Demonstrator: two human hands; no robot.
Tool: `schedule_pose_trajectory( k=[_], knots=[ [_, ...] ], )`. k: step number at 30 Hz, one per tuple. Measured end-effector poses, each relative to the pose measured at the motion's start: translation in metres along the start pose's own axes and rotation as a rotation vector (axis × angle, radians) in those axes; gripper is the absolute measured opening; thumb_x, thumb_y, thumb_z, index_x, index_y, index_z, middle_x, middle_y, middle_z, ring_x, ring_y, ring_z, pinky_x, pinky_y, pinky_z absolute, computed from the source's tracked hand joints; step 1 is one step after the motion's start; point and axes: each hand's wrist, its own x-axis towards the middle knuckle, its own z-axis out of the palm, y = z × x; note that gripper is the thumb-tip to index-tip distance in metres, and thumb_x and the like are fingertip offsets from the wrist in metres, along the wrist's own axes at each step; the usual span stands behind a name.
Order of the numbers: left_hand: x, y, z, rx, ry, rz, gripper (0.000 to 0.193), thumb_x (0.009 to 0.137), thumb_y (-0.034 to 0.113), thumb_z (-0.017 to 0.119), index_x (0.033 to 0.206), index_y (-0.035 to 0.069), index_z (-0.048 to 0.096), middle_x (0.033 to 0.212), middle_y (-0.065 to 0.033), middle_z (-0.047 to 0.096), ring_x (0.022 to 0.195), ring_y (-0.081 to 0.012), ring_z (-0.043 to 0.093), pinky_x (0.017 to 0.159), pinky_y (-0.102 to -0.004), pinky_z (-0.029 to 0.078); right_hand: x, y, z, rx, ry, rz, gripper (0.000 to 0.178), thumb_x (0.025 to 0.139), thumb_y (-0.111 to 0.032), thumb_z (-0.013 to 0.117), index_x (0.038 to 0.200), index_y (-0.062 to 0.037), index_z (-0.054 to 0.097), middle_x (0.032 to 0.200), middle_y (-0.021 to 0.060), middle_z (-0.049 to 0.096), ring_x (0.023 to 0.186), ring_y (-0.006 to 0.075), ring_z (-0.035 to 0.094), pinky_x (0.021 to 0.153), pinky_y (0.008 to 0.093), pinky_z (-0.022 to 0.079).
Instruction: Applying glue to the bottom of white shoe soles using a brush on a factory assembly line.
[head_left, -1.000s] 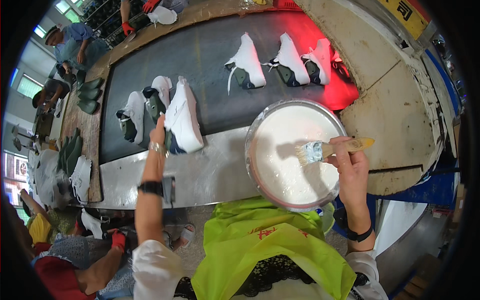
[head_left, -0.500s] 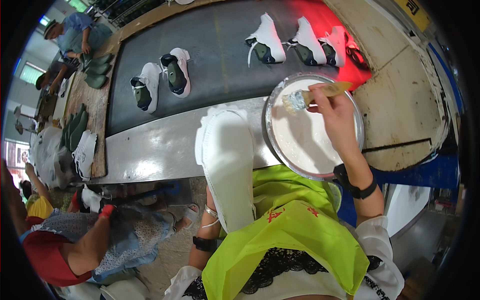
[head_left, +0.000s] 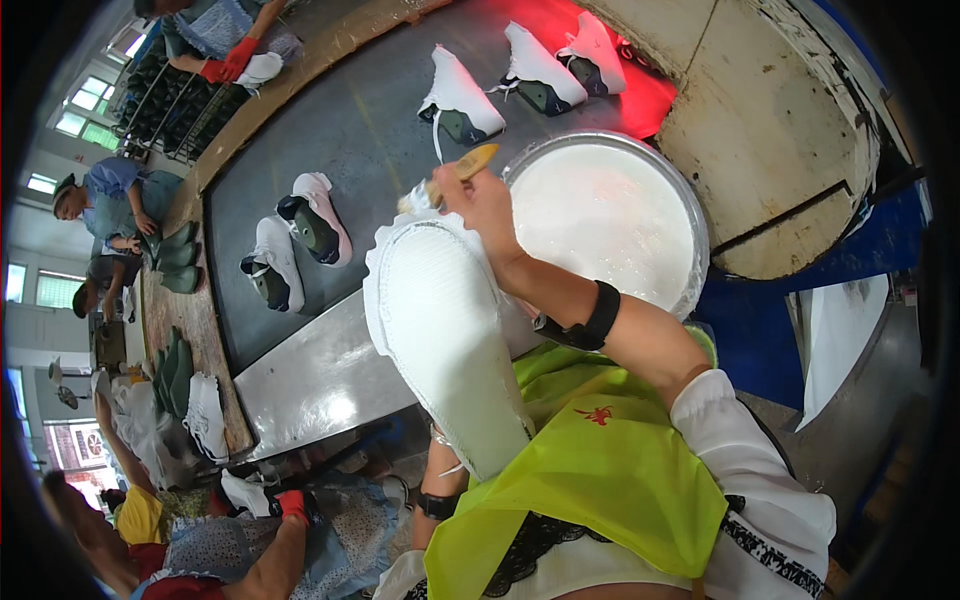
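A white shoe upper (head_left: 440, 320) is held bottom side up in front of me, its wavy-edged end pointing away. My left hand is hidden beneath it; only the forearm with a black wristband (head_left: 438, 505) shows. My right hand (head_left: 478, 215) is closed on the wooden handle of a brush (head_left: 476, 161). White-coated bristles are at the far edge of the upper; whether they touch it I cannot tell. Beside my right forearm, a round metal basin (head_left: 692, 185) holds thick white liquid (head_left: 600, 225).
Beyond lies a dark conveyor belt (head_left: 375, 130) bearing several white-and-green shoes (head_left: 465, 100), edged by a metal ledge (head_left: 310, 385). Red light falls at its far right. Green shoe lasts (head_left: 175, 372) stand on the wooden board at left. Co-workers sit along the left and far sides, one in red gloves (head_left: 292, 503) close by.
My right hand has carried the brush leftward from over the basin to the far end of the shoe upper. The view has turned, shifting the surroundings.
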Motion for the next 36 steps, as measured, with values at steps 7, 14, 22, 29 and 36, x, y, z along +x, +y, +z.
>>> schedule_pose_trajectory(
  k=[7, 14, 22, 29, 36],
  knots=[
    [-0.065, -0.025, -0.001, 0.044, 0.163, 0.024, 0.037, 0.095, 0.03, 0.041, 0.12, 0.004, 0.048, 0.102, -0.0094, 0.056, 0.08, -0.0182, 0.054, 0.067, -0.0281, 0.047, -0.017, -0.021, -0.018, 0.251, 0.273, -0.1, 0.029, 0.093, -0.024, 0.052, 0.102, 0.0029, 0.057, 0.095, 0.0071, 0.061, 0.081, 0.0116, 0.059, 0.067, 0.0247, 0.05],
    [-0.059, -0.034, 0.006, 0.093, 0.31, 0.118, 0.037, 0.094, 0.032, 0.041, 0.118, 0.004, 0.049, 0.101, -0.0097, 0.057, 0.079, -0.0187, 0.055, 0.066, -0.0287, 0.048, -0.039, -0.069, -0.013, 0.309, 0.225, -0.368, 0.027, 0.096, -0.021, 0.047, 0.104, 0.0036, 0.055, 0.097, 0.0076, 0.06, 0.085, 0.0113, 0.057, 0.075, 0.025, 0.047],
    [-0.033, -0.023, 0.015, 0.134, 0.505, 0.323, 0.037, 0.094, 0.033, 0.042, 0.115, 0.004, 0.051, 0.1, -0.01, 0.058, 0.079, -0.0192, 0.056, 0.066, -0.0293, 0.048, -0.011, -0.038, -0.124, -0.43, 0.068, -0.191, 0.027, 0.086, -0.023, 0.063, 0.1, -0.0007, 0.065, 0.079, 0.0048, 0.066, 0.07, 0.0106, 0.06, 0.063, 0.0258, 0.046],
    [-0.136, -0.031, 0.011, 0.168, 0.625, 0.265, 0.038, 0.093, 0.034, 0.042, 0.112, 0.003, 0.052, 0.099, -0.0103, 0.059, 0.079, -0.0196, 0.057, 0.066, -0.0299, 0.049, -0.016, -0.002, -0.142, -1.13, 0.035, -0.111, 0.023, 0.083, -0.025, 0.058, 0.083, -0.0017, 0.061, 0.076, 0.0179, 0.063, 0.072, 0.0372, 0.061, 0.063, 0.0453, 0.047],
    [-0.041, -0.021, 0.018, 0.202, 0.753, 0.33, 0.038, 0.093, 0.036, 0.042, 0.11, 0.003, 0.054, 0.098, -0.0106, 0.06, 0.078, -0.02, 0.059, 0.066, -0.0304, 0.049, -0.003, -0.021, -0.159, -0.687, -0.022, -0.069, 0.025, 0.082, -0.025, 0.06, 0.088, -0.0007, 0.063, 0.076, 0.0163, 0.064, 0.066, 0.028, 0.062, 0.063, 0.0366, 0.048]
  ],
)
